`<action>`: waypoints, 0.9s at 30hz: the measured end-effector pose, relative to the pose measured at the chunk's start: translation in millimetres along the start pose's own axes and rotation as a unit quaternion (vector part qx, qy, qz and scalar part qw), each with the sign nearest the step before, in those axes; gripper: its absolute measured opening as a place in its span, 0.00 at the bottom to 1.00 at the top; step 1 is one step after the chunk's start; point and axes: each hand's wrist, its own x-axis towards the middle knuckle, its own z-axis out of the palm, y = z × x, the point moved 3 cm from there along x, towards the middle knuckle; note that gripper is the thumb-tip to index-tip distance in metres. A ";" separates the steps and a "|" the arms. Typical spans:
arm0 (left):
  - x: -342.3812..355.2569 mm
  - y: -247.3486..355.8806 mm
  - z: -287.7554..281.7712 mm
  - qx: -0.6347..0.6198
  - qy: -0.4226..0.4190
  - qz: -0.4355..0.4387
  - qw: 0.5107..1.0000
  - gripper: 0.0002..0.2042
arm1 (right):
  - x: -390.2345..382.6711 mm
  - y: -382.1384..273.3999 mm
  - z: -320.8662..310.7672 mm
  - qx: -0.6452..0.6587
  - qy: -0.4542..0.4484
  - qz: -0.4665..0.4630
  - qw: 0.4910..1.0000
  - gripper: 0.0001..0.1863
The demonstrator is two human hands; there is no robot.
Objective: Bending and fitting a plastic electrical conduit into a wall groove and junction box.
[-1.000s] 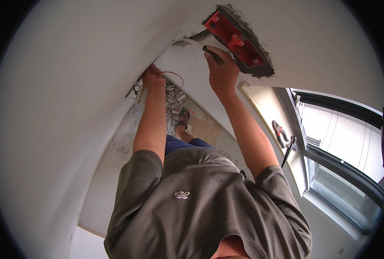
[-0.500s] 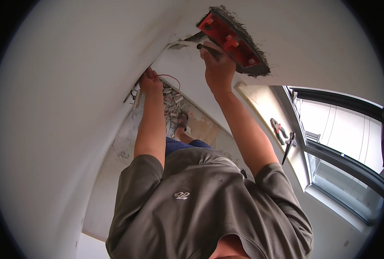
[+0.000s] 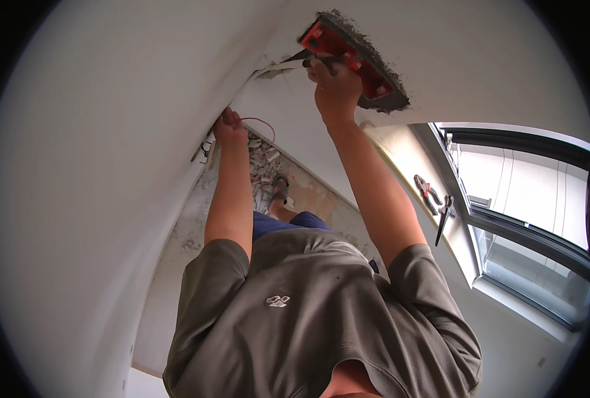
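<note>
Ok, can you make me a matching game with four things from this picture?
Things:
1. red box
2. pliers
3. thin red wire
4. rubble

Places:
A. scattered on the floor
B. curving out beside the left hand
C. partly hidden behind the right hand
D. lying on the ledge by the window

Pairs: 1-C, 2-D, 3-B, 4-A

A pale, narrow window ledge (image 3: 401, 154) carries red-and-black-handled metal pliers (image 3: 431, 195) beside a slender dark tool (image 3: 443, 219); jagged grey and reddish rubble (image 3: 262, 163) lies on the stained grey floor (image 3: 190, 229).
</note>
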 end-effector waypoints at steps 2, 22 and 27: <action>4.1 4.7 -2.6 0.007 -0.022 0.005 1.000 0.08 | -3.2 -4.4 4.0 -0.001 0.006 -0.007 1.000 0.10; -21.7 -7.6 -10.3 0.001 0.048 -0.037 0.998 0.15 | 7.4 -5.2 -9.7 -0.173 -0.022 -0.182 0.968 0.08; -34.3 -1.1 -11.4 0.036 0.030 -0.024 0.999 0.14 | -3.6 -14.4 -10.8 -0.145 -0.020 -0.177 0.973 0.08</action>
